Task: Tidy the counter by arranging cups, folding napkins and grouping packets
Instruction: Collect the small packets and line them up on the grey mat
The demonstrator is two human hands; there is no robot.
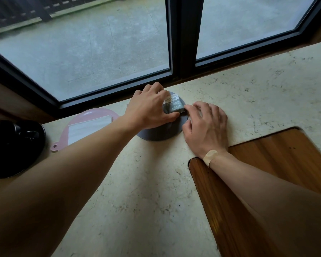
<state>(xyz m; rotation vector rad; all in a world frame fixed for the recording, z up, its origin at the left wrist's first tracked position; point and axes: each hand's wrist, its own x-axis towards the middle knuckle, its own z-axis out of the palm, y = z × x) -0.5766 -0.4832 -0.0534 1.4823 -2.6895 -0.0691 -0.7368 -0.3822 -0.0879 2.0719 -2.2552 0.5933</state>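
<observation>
A small stack of grey and white packets (173, 105) lies on a round grey mat (161, 132) near the window edge of the marble counter (137, 191). My left hand (148, 108) grips the stack from the left, thumb under its near edge. From the right, my right hand (206, 125) presses its fingertips against the stack's right edge. A folded white napkin (87, 127) rests on a pink round mat (78, 117) to the left. A black cup on a black saucer (13, 147) sits at the far left.
A dark-framed window (182, 43) runs along the counter's far edge. A wooden inlay (267, 173) fills the counter's right near side, under my right forearm.
</observation>
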